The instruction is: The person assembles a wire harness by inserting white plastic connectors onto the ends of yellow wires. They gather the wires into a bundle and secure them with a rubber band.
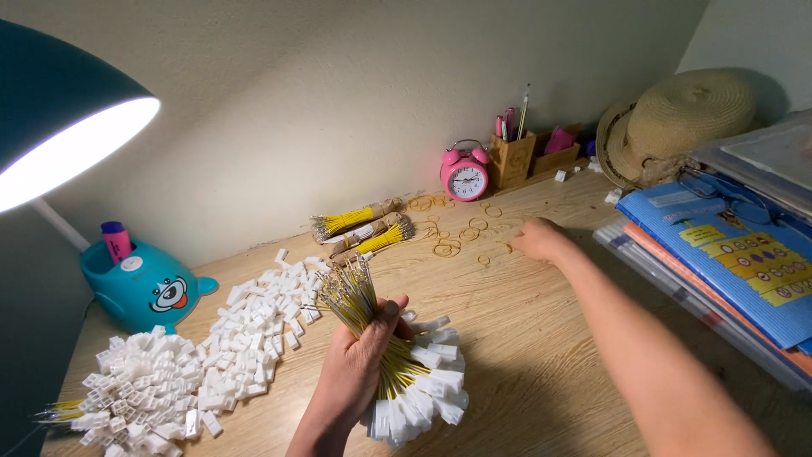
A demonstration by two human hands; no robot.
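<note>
While your left hand [359, 360] stays out of it, fingers clamped round a bundle of yellow wires [385, 355] with white connectors on the near ends, your right hand [540, 239] reaches far right to the loose rubber bands [461, 228] on the wooden desk [524, 338]. Fingers there curl down on a band, probably pinching it; grip is hidden, can't tell for sure. Progress, as a judgement: three bundles already tied [364, 227] lie far centre, one more in hand unbanded. A big heap of white connectors [203, 355] at near left is left, too many to count. Roughly a dozen bands loose. One pink alarm clock [464, 172], one blue lamp base [144, 283], one straw hat [677, 118].
</note>
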